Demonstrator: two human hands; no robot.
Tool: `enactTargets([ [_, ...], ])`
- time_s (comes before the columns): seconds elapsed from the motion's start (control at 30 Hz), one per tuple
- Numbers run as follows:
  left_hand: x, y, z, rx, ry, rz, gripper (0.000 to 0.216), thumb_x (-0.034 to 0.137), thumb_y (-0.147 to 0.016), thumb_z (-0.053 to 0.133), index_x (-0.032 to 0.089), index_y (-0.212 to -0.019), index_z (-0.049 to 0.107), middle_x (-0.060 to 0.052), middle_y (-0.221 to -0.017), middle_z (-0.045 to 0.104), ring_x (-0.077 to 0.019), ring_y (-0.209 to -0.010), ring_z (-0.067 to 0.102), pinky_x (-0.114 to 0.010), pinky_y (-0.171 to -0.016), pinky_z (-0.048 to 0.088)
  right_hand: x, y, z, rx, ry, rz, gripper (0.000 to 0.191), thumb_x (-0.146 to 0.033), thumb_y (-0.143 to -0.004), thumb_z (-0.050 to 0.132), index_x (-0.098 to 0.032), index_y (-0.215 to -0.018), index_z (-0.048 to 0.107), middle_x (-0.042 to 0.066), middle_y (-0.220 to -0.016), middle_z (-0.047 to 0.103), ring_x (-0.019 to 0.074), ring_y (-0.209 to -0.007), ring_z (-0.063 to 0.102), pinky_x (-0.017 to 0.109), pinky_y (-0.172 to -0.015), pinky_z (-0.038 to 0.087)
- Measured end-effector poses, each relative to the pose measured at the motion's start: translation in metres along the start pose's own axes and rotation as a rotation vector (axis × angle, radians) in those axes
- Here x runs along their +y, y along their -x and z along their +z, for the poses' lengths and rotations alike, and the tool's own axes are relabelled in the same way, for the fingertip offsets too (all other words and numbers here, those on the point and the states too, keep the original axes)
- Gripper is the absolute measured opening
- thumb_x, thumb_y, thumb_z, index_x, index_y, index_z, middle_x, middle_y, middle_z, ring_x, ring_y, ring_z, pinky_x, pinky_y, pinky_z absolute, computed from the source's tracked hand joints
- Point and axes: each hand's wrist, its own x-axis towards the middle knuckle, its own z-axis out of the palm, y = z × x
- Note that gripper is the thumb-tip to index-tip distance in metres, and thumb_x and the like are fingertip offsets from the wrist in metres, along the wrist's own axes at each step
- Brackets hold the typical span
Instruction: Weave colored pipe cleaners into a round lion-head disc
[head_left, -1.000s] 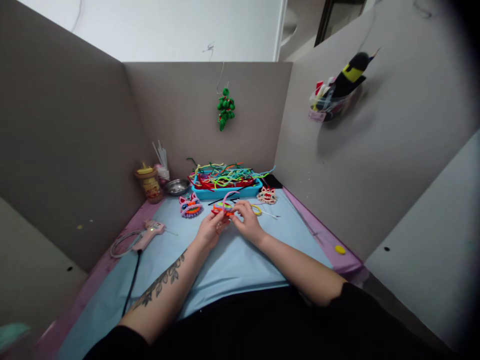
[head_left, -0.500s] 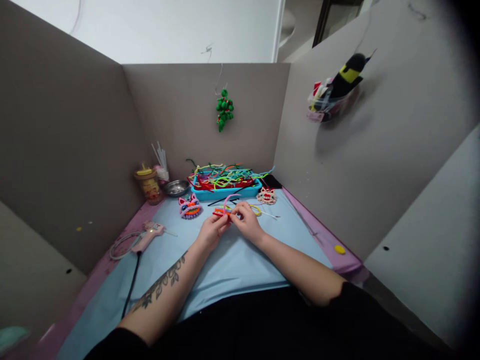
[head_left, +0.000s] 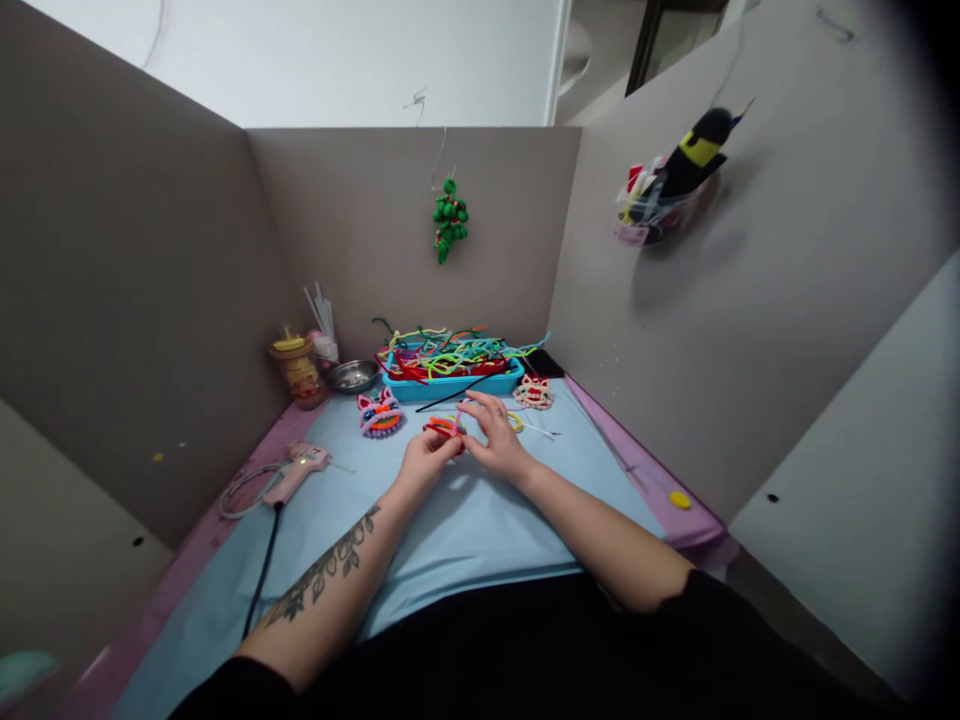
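Both my hands meet over the light blue mat (head_left: 465, 520) at the middle of the desk. My left hand (head_left: 425, 462) is closed in a pinch on a small orange and red pipe-cleaner piece (head_left: 442, 428). My right hand (head_left: 495, 438) is closed on the same piece from the right, its fingers bent round a pink pipe cleaner at the top. A blue tray (head_left: 450, 384) heaped with coloured pipe cleaners sits just behind my hands. A finished purple and orange pipe-cleaner face (head_left: 381, 413) lies to the left of them, a cream and red one (head_left: 534, 392) to the right.
A pink glue gun (head_left: 301, 465) with a black cord lies at the left. A steel bowl (head_left: 354, 375), a jar (head_left: 298, 371) and a cup of sticks stand at the back left. Grey partition walls close in the desk. A green ornament (head_left: 451, 217) hangs on the back wall.
The pink pipe-cleaner arch that stood up above the piece is now pulled down against it. My right hand has shifted slightly up and over the piece; my left hand holds its place.
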Motion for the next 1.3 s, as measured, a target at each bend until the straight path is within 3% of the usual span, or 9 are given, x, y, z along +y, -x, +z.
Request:
enactTargets([
  [0.07,0.001,0.001,0.001,-0.016,0.016,0.006,0.025,0.037,-0.066,0.071,0.013,-0.074,0.07,-0.004,-0.071,0.067,-0.0158,-0.067,0.059,-0.026,-0.066,0.044,0.0,-0.002,-0.006,-0.043,0.074,-0.055,0.037,-0.019,-0.074,0.057,-0.025,-0.112,0.057,0.008,-0.134,0.042,0.0277,-0.128,0.03,0.049,-0.105,0.027],
  [0.17,0.002,0.001,0.003,-0.012,0.069,0.005,0.025,0.035,-0.063,0.074,0.014,-0.074,0.07,-0.005,-0.071,0.068,-0.0159,-0.066,0.059,-0.026,-0.066,0.044,-0.001,-0.003,-0.009,-0.048,0.133,-0.057,0.025,-0.021,-0.074,0.059,-0.023,-0.099,0.06,0.009,-0.131,0.044,0.0292,-0.127,0.031,0.049,-0.103,0.028],
  [0.3,0.0,0.001,0.005,0.021,0.132,-0.009,0.026,0.034,-0.062,0.075,0.013,-0.076,0.069,-0.005,-0.07,0.068,-0.0157,-0.064,0.06,-0.026,-0.065,0.045,0.0,0.001,-0.002,-0.039,0.193,-0.027,0.009,-0.023,-0.08,0.056,-0.021,-0.087,0.059,0.009,-0.096,0.059,0.025,-0.099,0.049,0.043,-0.09,0.037],
  [0.43,-0.004,0.0,0.007,0.055,0.202,-0.059,0.03,0.036,-0.06,0.076,0.013,-0.077,0.068,-0.005,-0.07,0.068,-0.0158,-0.065,0.061,-0.027,-0.066,0.046,0.0,0.004,0.005,-0.04,0.248,-0.051,0.008,-0.022,-0.084,0.051,-0.02,-0.085,0.059,0.006,-0.078,0.061,0.0212,-0.078,0.052,0.036,-0.077,0.039],
  [0.7,0.0,0.0,0.008,0.145,0.381,-0.131,0.034,0.039,-0.06,0.077,0.011,-0.077,0.066,-0.006,-0.076,0.068,-0.0158,-0.072,0.063,-0.032,-0.077,0.048,-0.005,0.003,0.002,-0.076,0.167,-0.129,0.02,-0.017,-0.086,0.046,-0.022,-0.095,0.063,0.007,-0.086,0.064,0.0206,-0.083,0.055,0.034,-0.077,0.043],
  [0.87,0.005,0.001,0.007,0.175,0.406,-0.119,0.034,0.038,-0.06,0.077,0.011,-0.077,0.065,-0.007,-0.077,0.068,-0.0167,-0.074,0.063,-0.033,-0.077,0.048,-0.006,0.004,0.005,-0.031,0.031,-0.048,0.021,-0.015,-0.085,0.046,-0.023,-0.094,0.063,0.006,-0.088,0.063,0.0188,-0.085,0.057,0.033,-0.078,0.046],
  [1.3,0.005,0.0,0.005,0.107,0.485,-0.08,0.029,0.032,-0.061,0.077,0.015,-0.081,0.064,-0.004,-0.084,0.068,-0.0148,-0.08,0.063,-0.03,-0.083,0.047,-0.012,0.005,0.007,0.018,-0.015,0.038,0.009,-0.019,-0.083,0.048,-0.021,-0.08,0.057,0.003,-0.074,0.058,0.0164,-0.07,0.053,0.029,-0.066,0.044],
])
